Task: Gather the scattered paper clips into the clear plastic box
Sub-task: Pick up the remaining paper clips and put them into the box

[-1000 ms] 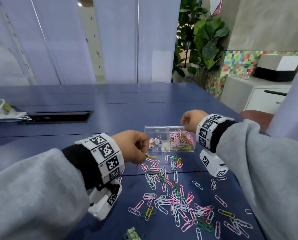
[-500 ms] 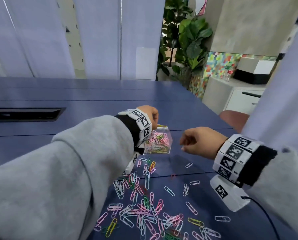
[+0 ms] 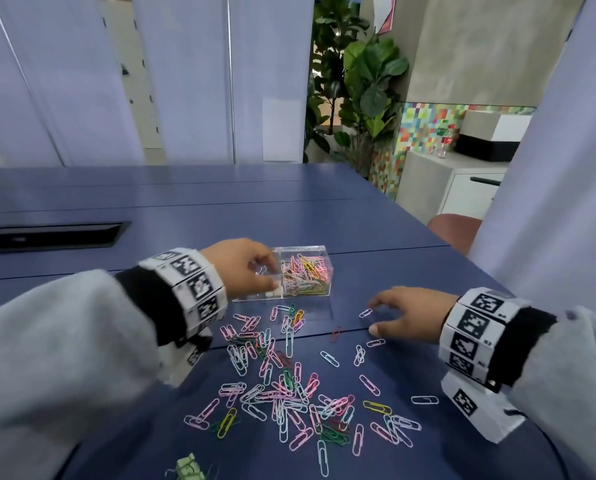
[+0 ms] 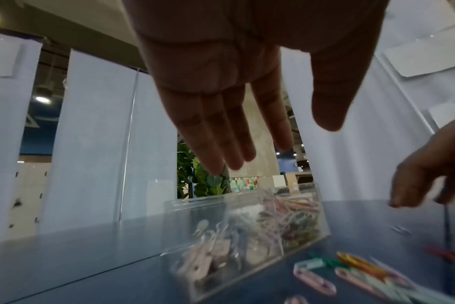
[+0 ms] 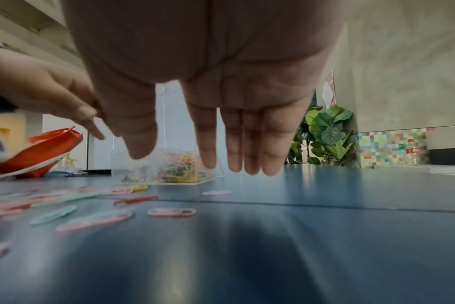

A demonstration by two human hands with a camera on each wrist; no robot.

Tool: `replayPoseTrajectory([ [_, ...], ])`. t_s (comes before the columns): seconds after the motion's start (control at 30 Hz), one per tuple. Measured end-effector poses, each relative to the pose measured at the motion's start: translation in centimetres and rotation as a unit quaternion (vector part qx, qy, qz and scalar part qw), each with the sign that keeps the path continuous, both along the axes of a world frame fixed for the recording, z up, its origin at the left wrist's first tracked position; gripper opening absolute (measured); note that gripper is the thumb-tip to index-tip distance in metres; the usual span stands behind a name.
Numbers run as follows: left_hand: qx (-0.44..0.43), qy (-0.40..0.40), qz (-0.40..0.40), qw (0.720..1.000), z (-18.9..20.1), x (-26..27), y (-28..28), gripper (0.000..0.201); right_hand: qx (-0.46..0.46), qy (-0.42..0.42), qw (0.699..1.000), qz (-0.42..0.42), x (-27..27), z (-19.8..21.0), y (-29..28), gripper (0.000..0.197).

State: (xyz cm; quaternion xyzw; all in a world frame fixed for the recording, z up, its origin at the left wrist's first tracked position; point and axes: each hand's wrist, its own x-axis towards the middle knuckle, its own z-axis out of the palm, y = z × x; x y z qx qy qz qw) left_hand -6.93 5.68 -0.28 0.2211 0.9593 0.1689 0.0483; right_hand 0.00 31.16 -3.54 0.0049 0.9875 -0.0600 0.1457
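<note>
The clear plastic box [image 3: 319, 296] stands on the blue table [image 3: 376, 237], its right half full of coloured paper clips and its left half holding a few pale clips. My left hand [image 3: 255, 271] hovers over the box's left half with straight fingers [image 4: 221, 133] and holds nothing. My right hand [image 3: 393, 317] is low over the table right of the box, fingers [image 5: 247, 148] spread, empty, just above a pale clip [image 3: 365, 312]. Many scattered paper clips [image 3: 289, 393] lie in front of the box [image 4: 247, 236].
A red clip [image 3: 336, 333] lies on the table seam. A green binder clip [image 3: 189, 467] sits at the near edge. A black cable slot [image 3: 50, 233] is set in the table at far left. An orange bag [image 5: 47, 148] shows in the right wrist view.
My left hand came down over the box and opened its fingers. My right hand dropped from mid-air toward the table and spread its fingers near a pale clip.
</note>
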Motion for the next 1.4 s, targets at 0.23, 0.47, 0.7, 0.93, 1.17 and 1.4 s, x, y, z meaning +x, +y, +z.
replayPoseTrajectory([
  [0.23,-0.182,-0.103,0.097,0.973,-2.3,1.8,-5.8,0.054,0.045,-0.067,0.996,-0.038,-0.4,-1.1,-1.7,0.073],
  [0.47,-0.277,-0.11,0.064,0.952,-3.8,2.6,-5.4,0.042,0.085,-0.119,0.988,0.053,1.9,-0.6,-5.4,0.09],
  [0.7,-0.203,-0.147,-0.031,0.967,-3.5,3.8,-4.0,0.053,0.008,-0.114,0.986,0.12,2.6,2.4,-8.5,0.058],
  [0.93,-0.177,-0.06,0.056,0.981,-3.0,1.3,-3.6,0.05,0.037,-0.019,0.992,0.118,-3.2,1.3,-11.0,0.042],
  [1.17,-0.217,-0.101,0.051,0.97,-3.8,1.1,-2.6,0.041,0.085,-0.045,0.985,0.144,-4.9,0.3,-12.5,0.05],
  [1.4,-0.195,-0.1,-0.036,0.975,-4.0,3.2,-0.8,0.048,0.111,-0.052,0.958,0.259,-1.7,-0.1,-13.2,0.05],
])
